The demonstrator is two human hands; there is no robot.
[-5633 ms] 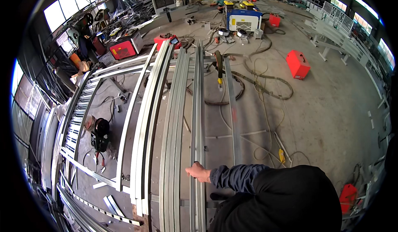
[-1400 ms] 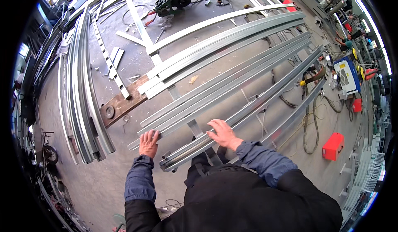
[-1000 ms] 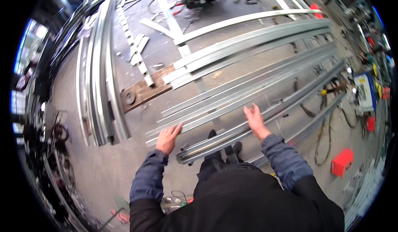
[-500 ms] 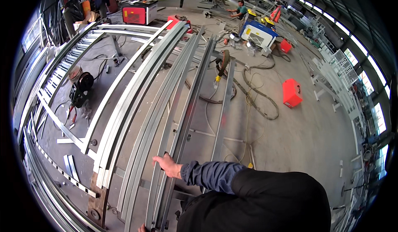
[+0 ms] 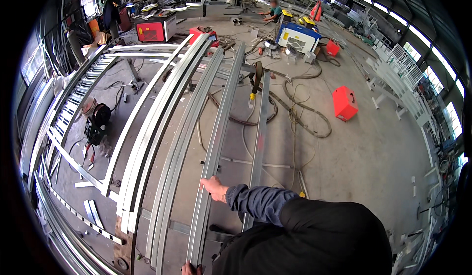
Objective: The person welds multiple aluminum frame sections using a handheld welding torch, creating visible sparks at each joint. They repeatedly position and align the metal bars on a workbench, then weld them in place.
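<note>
My right hand is closed over a long galvanised metal profile, its fingers on the profile's left edge. At the bottom edge of the picture my left hand, cut off by the frame, grips the near end of the same profile. This profile lies close against a second one, and the pair slopes away from me. To the left rests a bundle of similar profiles. A single profile lies to the right, passing beneath my right sleeve.
Pale metal bars are stacked farther left, beside a frame with slats. A black wire-feeder-like machine stands within the frame. Hoses loop over the floor near a red box. A person crouches far off.
The profile under my right hand has moved right, against its neighbour, leaving a wider gap to the bundle on the left. Both hands have shifted right with it.
</note>
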